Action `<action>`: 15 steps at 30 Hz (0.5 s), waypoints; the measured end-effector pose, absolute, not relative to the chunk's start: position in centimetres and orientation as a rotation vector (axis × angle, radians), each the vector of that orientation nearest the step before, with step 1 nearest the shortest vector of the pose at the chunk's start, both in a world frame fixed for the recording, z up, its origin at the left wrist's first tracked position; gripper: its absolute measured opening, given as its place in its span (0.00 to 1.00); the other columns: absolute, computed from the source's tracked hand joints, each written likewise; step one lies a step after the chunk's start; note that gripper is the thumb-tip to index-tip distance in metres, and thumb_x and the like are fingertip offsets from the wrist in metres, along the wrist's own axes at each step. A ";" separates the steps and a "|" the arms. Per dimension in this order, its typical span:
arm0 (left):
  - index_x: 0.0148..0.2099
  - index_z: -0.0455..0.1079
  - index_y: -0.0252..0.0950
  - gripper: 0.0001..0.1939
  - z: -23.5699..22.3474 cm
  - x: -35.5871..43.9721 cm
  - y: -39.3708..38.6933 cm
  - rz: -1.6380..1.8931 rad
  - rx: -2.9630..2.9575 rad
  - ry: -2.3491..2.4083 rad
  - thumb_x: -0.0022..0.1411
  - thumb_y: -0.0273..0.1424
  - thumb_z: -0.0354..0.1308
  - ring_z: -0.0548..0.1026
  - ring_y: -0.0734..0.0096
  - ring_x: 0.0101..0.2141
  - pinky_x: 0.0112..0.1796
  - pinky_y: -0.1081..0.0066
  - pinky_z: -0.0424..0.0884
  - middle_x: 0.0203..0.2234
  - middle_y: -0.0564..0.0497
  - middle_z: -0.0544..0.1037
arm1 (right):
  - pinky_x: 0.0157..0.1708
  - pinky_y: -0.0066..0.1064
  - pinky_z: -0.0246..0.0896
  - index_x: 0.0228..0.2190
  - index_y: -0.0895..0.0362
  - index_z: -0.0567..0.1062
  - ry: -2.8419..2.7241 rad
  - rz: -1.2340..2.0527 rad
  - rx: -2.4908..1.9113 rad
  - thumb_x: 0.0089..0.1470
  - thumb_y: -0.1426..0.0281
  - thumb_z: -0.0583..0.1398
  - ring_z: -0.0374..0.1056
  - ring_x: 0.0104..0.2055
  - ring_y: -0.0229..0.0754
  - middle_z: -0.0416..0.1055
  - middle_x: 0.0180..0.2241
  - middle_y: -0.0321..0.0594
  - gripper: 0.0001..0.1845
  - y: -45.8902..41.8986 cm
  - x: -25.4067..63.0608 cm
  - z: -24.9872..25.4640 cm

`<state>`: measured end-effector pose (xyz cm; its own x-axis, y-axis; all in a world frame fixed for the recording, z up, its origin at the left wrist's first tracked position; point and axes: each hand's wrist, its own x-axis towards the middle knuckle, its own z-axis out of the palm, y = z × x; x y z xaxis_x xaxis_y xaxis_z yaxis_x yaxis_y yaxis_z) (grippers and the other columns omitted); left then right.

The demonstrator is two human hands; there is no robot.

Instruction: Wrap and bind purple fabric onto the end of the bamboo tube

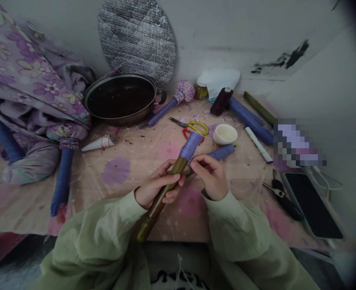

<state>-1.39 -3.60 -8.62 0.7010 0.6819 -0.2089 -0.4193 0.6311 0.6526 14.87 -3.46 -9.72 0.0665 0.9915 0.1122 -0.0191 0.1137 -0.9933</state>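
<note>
My left hand [154,186] is wrapped around a greenish-brown bamboo tube [157,206], which slants up and away from me. Purple cloth [191,144] is wound around its far end. Close to the lower edge of this wrap, my right hand [212,177] is closed in a pinch; what lies between its fingertips is too small to make out. Just beyond the right hand rests another purple-wrapped piece [222,152], partly hidden by the fingers. A small white bowl [225,134] and scissors [193,125] with yellow and red handles lie past the wrapped end.
A dark pan [120,98] stands at the back left beside flowered fabric [30,72]. Behind my hands are a dark thread spool [222,101] and blue-purple cloth [250,121]. On the right lie a marker [259,145], keys [282,195] and a phone [313,205].
</note>
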 end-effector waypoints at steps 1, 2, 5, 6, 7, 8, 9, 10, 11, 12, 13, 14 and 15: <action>0.43 0.57 0.40 0.11 -8.6 -1.4 -3.6 0.666 0.609 0.482 0.58 0.28 0.55 0.60 0.88 0.14 0.12 0.87 0.54 0.27 0.57 0.69 | 0.23 0.27 0.53 0.23 0.56 0.72 -1.197 1.088 -1.140 0.48 0.68 0.61 0.58 0.23 0.34 0.66 0.21 0.33 0.05 -3.5 14.9 -9.8; 0.43 0.57 0.40 0.12 -8.6 -1.3 -3.6 0.672 0.609 0.496 0.58 0.27 0.56 0.60 0.88 0.14 0.12 0.87 0.54 0.27 0.57 0.69 | 0.23 0.27 0.53 0.23 0.56 0.72 -1.196 1.085 -1.140 0.48 0.68 0.61 0.58 0.23 0.34 0.66 0.21 0.33 0.06 -3.5 15.0 -9.8; 0.43 0.58 0.40 0.13 -8.6 -1.3 -3.5 0.683 0.621 0.529 0.57 0.27 0.57 0.61 0.88 0.13 0.12 0.86 0.53 0.26 0.57 0.69 | 0.23 0.28 0.53 0.23 0.56 0.72 -1.188 1.066 -1.145 0.48 0.68 0.61 0.58 0.23 0.34 0.66 0.20 0.33 0.06 -3.4 15.0 -9.9; 0.44 0.58 0.40 0.13 -8.6 -1.3 -3.5 0.684 0.627 0.537 0.57 0.27 0.57 0.61 0.87 0.13 0.12 0.86 0.53 0.26 0.57 0.70 | 0.23 0.28 0.53 0.23 0.56 0.72 -1.187 1.061 -1.149 0.48 0.68 0.61 0.58 0.23 0.34 0.66 0.20 0.32 0.06 -3.4 15.1 -9.9; 0.44 0.58 0.39 0.13 -8.6 -1.2 -3.4 0.687 0.633 0.540 0.57 0.27 0.57 0.61 0.87 0.13 0.12 0.86 0.53 0.26 0.57 0.70 | 0.23 0.28 0.53 0.23 0.56 0.72 -1.186 1.058 -1.153 0.48 0.69 0.61 0.58 0.23 0.34 0.66 0.20 0.32 0.06 -3.4 15.1 -9.8; 0.44 0.58 0.39 0.14 -8.6 -1.2 -3.4 0.691 0.638 0.540 0.57 0.27 0.57 0.62 0.86 0.14 0.12 0.85 0.53 0.26 0.56 0.70 | 0.23 0.28 0.53 0.22 0.56 0.72 -1.184 1.058 -1.157 0.48 0.69 0.61 0.58 0.23 0.34 0.66 0.20 0.32 0.06 -3.4 15.1 -9.8; 0.44 0.58 0.39 0.14 -8.6 -1.2 -3.4 0.697 0.643 0.540 0.57 0.27 0.57 0.62 0.86 0.14 0.13 0.85 0.54 0.26 0.55 0.71 | 0.23 0.28 0.53 0.22 0.56 0.72 -1.180 1.060 -1.157 0.48 0.69 0.61 0.58 0.23 0.34 0.66 0.20 0.32 0.06 -3.4 15.1 -9.8; 0.44 0.58 0.38 0.13 -8.7 -1.2 -3.4 0.703 0.646 0.538 0.57 0.27 0.57 0.63 0.85 0.14 0.13 0.84 0.54 0.26 0.55 0.71 | 0.23 0.28 0.53 0.22 0.56 0.72 -1.175 1.063 -1.154 0.48 0.69 0.61 0.59 0.23 0.34 0.67 0.20 0.33 0.06 -3.4 15.0 -9.7; 0.44 0.58 0.38 0.13 -8.7 -1.1 -3.5 0.709 0.649 0.535 0.57 0.28 0.57 0.64 0.85 0.14 0.13 0.84 0.55 0.26 0.54 0.72 | 0.23 0.28 0.54 0.22 0.56 0.72 -1.170 1.064 -1.152 0.48 0.69 0.61 0.59 0.23 0.34 0.67 0.20 0.33 0.05 -3.4 15.0 -9.7; 0.44 0.59 0.37 0.13 -8.7 -1.1 -3.5 0.715 0.648 0.531 0.57 0.28 0.57 0.64 0.84 0.15 0.14 0.83 0.55 0.26 0.54 0.72 | 0.24 0.28 0.54 0.22 0.56 0.72 -1.170 1.066 -1.151 0.47 0.69 0.61 0.59 0.23 0.34 0.67 0.20 0.33 0.05 -3.4 15.0 -9.6; 0.44 0.59 0.36 0.13 -8.7 -1.1 -3.5 0.718 0.645 0.526 0.57 0.28 0.57 0.64 0.84 0.15 0.14 0.83 0.55 0.26 0.53 0.72 | 0.24 0.28 0.55 0.22 0.56 0.72 -1.170 1.066 -1.153 0.47 0.69 0.61 0.59 0.23 0.34 0.67 0.20 0.33 0.05 -3.4 15.0 -9.6; 0.44 0.60 0.36 0.13 -8.7 -1.1 -3.5 0.718 0.641 0.517 0.57 0.29 0.57 0.64 0.84 0.15 0.14 0.83 0.55 0.26 0.52 0.73 | 0.24 0.28 0.55 0.22 0.56 0.72 -1.171 1.065 -1.156 0.47 0.69 0.61 0.59 0.23 0.34 0.67 0.20 0.33 0.05 -3.3 15.0 -9.6; 0.44 0.60 0.35 0.12 -8.8 -1.1 -3.5 0.717 0.634 0.505 0.58 0.29 0.57 0.65 0.83 0.15 0.14 0.82 0.55 0.27 0.51 0.73 | 0.24 0.28 0.55 0.22 0.56 0.72 -1.172 1.061 -1.162 0.47 0.69 0.61 0.59 0.23 0.34 0.67 0.20 0.33 0.05 -3.3 14.9 -9.5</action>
